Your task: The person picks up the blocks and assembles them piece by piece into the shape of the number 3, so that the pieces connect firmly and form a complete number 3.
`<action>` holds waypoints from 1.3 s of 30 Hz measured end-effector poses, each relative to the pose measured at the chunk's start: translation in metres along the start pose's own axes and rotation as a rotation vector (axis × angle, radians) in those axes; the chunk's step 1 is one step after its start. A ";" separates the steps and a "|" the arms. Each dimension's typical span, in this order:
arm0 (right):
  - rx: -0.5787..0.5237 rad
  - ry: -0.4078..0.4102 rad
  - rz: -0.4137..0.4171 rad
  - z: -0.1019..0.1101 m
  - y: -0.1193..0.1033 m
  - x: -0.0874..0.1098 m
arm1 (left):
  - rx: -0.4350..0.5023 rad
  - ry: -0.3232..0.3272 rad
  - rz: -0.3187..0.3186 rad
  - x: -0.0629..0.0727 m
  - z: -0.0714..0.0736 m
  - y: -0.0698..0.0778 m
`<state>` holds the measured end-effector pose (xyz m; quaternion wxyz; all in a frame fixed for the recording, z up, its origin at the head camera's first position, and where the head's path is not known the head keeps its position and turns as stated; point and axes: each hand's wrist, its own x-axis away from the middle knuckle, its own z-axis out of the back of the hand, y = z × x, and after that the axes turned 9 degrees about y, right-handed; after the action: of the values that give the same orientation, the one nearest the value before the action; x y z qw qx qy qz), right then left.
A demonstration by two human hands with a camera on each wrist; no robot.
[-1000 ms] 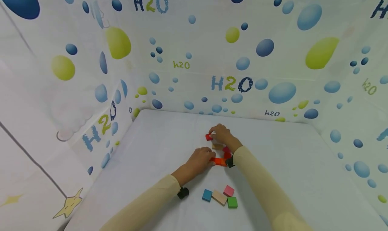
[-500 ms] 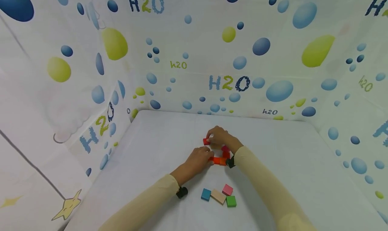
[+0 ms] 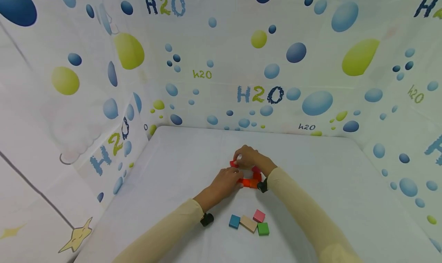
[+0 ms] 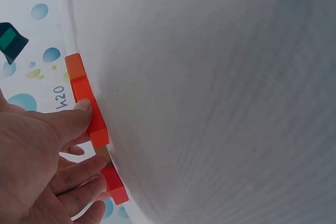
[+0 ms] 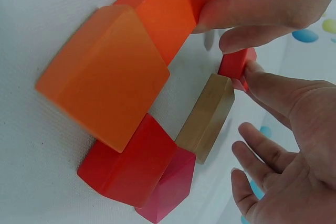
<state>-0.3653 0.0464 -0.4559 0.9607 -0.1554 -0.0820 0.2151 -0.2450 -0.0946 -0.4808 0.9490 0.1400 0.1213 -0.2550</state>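
My left hand [image 3: 224, 184] pinches a long orange-red block [image 4: 97, 121] near its left end, thumb on the front face. An orange block [image 5: 105, 77] adjoins its right end. My right hand [image 3: 246, 157], farther back, pinches a small red block [image 5: 234, 65] between thumb and index finger, its other fingers spread. This red block is right at the end of a wooden block [image 5: 207, 119], which the right hand hides in the head view. Another red block [image 5: 128, 163] and a crimson block [image 5: 170, 187] line the right side, so the blocks outline a partial ring.
Nearer the person, a blue block [image 3: 234, 221], a wooden block [image 3: 248, 224], a pink block [image 3: 259, 216] and a green block [image 3: 263, 229] lie together on the white table [image 3: 172, 155]. A patterned curtain [image 3: 221, 56] stands behind.
My right hand has brought the red block nearer and slightly left, up to the end of the wooden block. The left hand stays at the orange-red block. The head view has shifted a little.
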 end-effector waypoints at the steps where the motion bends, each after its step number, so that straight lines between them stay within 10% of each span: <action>1: 0.005 0.000 0.004 0.000 0.000 0.000 | -0.001 -0.002 0.001 0.000 0.000 0.000; 39: -0.007 0.009 -0.002 0.003 -0.002 0.011 | 0.016 0.013 -0.005 0.002 0.001 0.000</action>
<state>-0.3552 0.0503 -0.4512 0.9607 -0.1597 -0.0788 0.2131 -0.2427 -0.0956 -0.4809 0.9464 0.1488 0.1260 -0.2574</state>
